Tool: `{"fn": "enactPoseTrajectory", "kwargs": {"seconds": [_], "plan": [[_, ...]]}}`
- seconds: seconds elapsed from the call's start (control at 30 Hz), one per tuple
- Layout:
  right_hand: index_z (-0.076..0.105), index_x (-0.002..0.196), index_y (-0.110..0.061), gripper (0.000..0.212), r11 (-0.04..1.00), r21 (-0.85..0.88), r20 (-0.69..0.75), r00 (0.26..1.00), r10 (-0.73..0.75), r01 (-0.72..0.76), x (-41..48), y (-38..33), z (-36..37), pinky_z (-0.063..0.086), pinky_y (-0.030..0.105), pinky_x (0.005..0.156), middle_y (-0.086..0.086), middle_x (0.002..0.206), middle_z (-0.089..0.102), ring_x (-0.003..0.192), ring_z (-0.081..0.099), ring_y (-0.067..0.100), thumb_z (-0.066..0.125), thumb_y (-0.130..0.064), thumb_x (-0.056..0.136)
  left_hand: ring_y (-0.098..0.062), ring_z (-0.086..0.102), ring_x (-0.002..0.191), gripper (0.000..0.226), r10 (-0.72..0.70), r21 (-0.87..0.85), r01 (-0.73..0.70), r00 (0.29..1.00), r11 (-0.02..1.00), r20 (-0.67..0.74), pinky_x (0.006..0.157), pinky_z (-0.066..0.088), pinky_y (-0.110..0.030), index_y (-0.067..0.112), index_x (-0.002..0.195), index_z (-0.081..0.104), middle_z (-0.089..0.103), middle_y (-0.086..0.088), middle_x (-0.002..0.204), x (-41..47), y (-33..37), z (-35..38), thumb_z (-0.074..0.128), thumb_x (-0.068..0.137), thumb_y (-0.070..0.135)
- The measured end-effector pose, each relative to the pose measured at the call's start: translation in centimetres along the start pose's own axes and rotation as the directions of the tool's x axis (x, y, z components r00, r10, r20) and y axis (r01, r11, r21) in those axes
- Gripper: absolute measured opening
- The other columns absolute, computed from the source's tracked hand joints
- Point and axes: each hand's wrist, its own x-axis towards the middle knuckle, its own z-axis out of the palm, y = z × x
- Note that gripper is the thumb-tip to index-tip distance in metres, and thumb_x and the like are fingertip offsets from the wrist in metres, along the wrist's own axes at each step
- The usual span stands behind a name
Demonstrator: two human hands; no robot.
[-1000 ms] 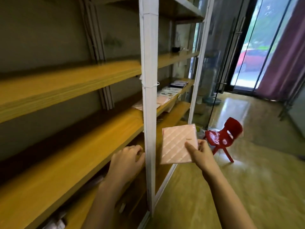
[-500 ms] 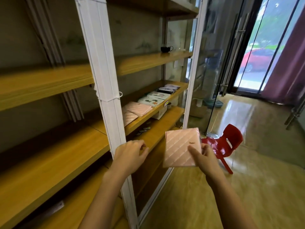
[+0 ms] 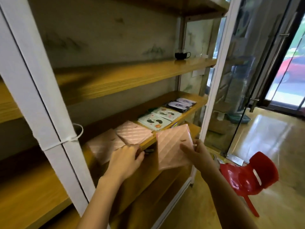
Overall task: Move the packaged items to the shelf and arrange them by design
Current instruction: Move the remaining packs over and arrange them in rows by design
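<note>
Left hand (image 3: 127,160) has reached the shelved pink packs (image 3: 132,134), grip unclear; right hand (image 3: 197,154) still pinches the quilted pack (image 3: 173,147)

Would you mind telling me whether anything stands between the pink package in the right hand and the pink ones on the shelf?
Only the left hand, which lies at the shelf front edge against the shelved pink packages. Otherwise the gap from the held pink package in the right hand is open.

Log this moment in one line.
right hand: holds pink quilted packet | left hand: at shelved pink packets, grip unclear | status: not yet shelved
</note>
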Motion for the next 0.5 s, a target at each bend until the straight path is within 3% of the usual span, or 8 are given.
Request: {"fn": "enactPoseTrajectory", "kwargs": {"seconds": [0.1, 0.2, 0.33, 0.43, 0.5], "plan": [[0.042, 0.112, -0.019, 0.028, 0.999, -0.032, 0.083, 0.996, 0.018, -0.015, 3.8, -0.2, 1.2, 0.057, 0.030, 0.071, 0.001, 0.100, 0.057, 0.088, 0.063, 0.017, 0.059, -0.025, 0.090, -0.022, 0.057, 0.108, 0.028, -0.076, 0.023, 0.076, 0.997, 0.997, -0.009, 0.083, 0.046, -0.036, 0.026, 0.111, 0.056, 0.063, 0.000, 0.116, 1.9, -0.9, 0.2, 0.039, 0.095, 0.042], [0.046, 0.116, -0.010, 0.038, 0.990, -0.138, 0.153, 0.988, 0.020, 0.002, 7.2, -0.1, 2.9, 0.057, 0.042, 0.080, 0.010, 0.106, 0.060, 0.092, 0.064, 0.024, 0.061, -0.030, 0.089, -0.018, 0.059, 0.104, 0.029, -0.166, 0.011, 0.167, 0.985, 0.986, -0.036, 0.086, 0.050, -0.038, 0.028, 0.112, 0.056, 0.064, 0.003, 0.115, 3.3, -2.0, 0.5, 0.039, 0.095, 0.043], [0.042, 0.122, -0.010, 0.041, 0.979, -0.202, 0.243, 0.969, 0.032, 0.018, 11.8, -0.6, 5.8, 0.055, 0.029, 0.070, 0.006, 0.116, 0.058, 0.097, 0.062, 0.019, 0.060, -0.029, 0.090, -0.015, 0.062, 0.096, 0.025, -0.289, -0.016, 0.288, 0.956, 0.957, -0.051, 0.085, 0.052, -0.033, 0.026, 0.111, 0.057, 0.065, 0.003, 0.109, 4.4, -2.9, 0.8, 0.040, 0.096, 0.039], [0.042, 0.122, -0.015, 0.043, 0.984, -0.177, 0.366, 0.929, 0.051, 0.015, 14.7, -1.2, 7.8, 0.054, 0.034, 0.084, 0.003, 0.114, 0.057, 0.101, 0.060, 0.019, 0.065, -0.025, 0.087, -0.017, 0.062, 0.088, 0.024, -0.410, 0.011, 0.411, 0.909, 0.911, -0.076, 0.073, 0.047, -0.028, 0.023, 0.101, 0.058, 0.066, 0.000, 0.100, 5.2, -3.3, 1.0, 0.041, 0.096, 0.038], [0.044, 0.117, -0.017, 0.047, 0.984, -0.178, 0.444, 0.894, 0.056, 0.027, 16.4, -1.6, 9.1, 0.052, 0.035, 0.089, 0.002, 0.112, 0.058, 0.103, 0.059, 0.019, 0.073, -0.023, 0.080, -0.020, 0.062, 0.091, 0.027, -0.478, 0.036, 0.485, 0.870, 0.874, -0.116, 0.074, 0.049, -0.031, 0.024, 0.107, 0.058, 0.066, -0.002, 0.103, 5.6, -3.6, 1.0, 0.041, 0.095, 0.040]]}}
